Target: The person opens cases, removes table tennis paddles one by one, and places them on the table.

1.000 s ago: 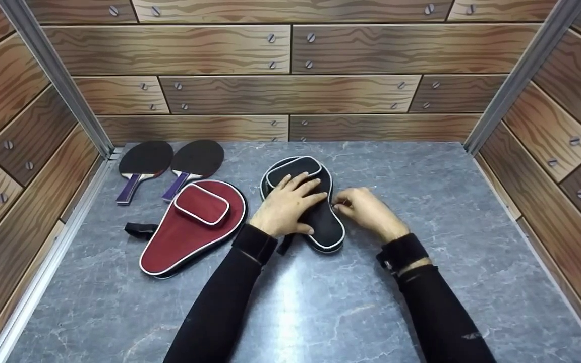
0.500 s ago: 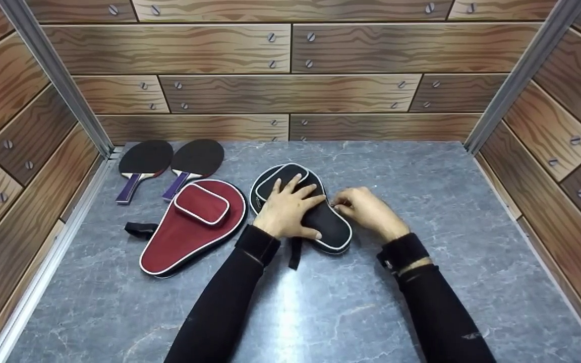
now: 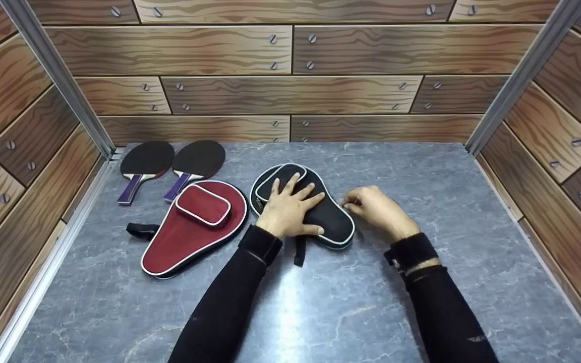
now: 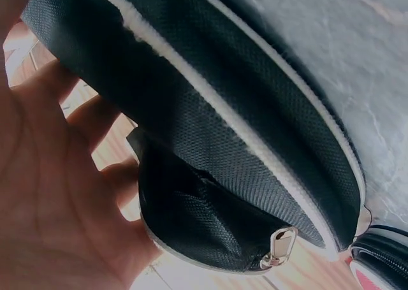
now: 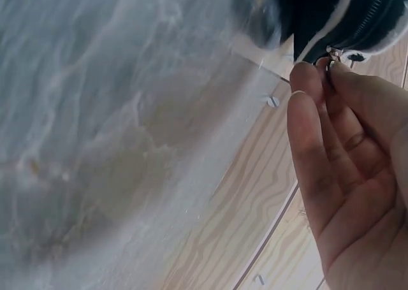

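A black table tennis paddle case [image 3: 333, 217] with white piping lies in the middle of the table, its narrow end toward the lower right. My left hand [image 3: 286, 210] rests on it with fingers spread. In the left wrist view a small metal zipper pull [image 4: 278, 246] hangs on the case's front pocket [image 4: 197, 213]. At the right edge of the case, my right hand [image 3: 375, 207] pinches the pull tab [image 5: 331, 65] of the side zipper between thumb and fingertips. The zipper's teeth [image 5: 373, 13] show along the side in the right wrist view.
To the left lies a red paddle case [image 3: 184, 242] with white piping and a black strap [image 3: 142, 230]. Behind it, two table tennis paddles [image 3: 147, 157] with black faces and purple handles lie side by side. Wood-patterned walls [image 3: 290, 50] enclose the table on three sides.
The black case has turned, its round end shifting left and its narrow end right. My left hand moved slightly right with it. My right hand has moved slightly right, still pinching at the zipper.
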Tool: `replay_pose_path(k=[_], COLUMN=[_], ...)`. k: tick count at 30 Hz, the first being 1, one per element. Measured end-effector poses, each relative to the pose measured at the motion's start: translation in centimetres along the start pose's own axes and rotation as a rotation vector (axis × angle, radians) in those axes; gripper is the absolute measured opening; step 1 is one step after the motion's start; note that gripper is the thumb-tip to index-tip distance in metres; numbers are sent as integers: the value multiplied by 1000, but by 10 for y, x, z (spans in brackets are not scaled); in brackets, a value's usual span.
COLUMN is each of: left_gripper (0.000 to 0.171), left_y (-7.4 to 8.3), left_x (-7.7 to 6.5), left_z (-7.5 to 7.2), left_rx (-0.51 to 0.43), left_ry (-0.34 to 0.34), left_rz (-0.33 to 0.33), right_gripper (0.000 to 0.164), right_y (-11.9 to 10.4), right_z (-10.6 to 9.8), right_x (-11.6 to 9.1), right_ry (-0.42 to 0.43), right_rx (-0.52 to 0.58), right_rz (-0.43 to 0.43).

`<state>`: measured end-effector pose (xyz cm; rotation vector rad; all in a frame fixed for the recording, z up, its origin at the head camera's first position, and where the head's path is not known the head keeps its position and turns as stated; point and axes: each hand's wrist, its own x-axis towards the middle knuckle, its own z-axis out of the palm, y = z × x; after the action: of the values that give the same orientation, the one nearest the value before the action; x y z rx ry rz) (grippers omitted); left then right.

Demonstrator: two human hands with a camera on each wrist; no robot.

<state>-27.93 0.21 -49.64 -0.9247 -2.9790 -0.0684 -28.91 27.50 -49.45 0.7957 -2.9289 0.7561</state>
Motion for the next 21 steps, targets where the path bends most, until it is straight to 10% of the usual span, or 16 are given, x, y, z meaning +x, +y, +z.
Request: replay_pose_path(k=[6,21], left_gripper=[93,95], left_y=[-8,-11], left_x=[20,49], left_z=[26,20], left_rx=[-22,-50], left_ry=[29,-56], left_rz=[-15,-108], right_gripper=[13,16], right_y=[5,13], right_z=[-2,-15], right_x=[-2,-10], right_ry=[5,13], right_rx=[-5,-27], right_rz=[14,80])
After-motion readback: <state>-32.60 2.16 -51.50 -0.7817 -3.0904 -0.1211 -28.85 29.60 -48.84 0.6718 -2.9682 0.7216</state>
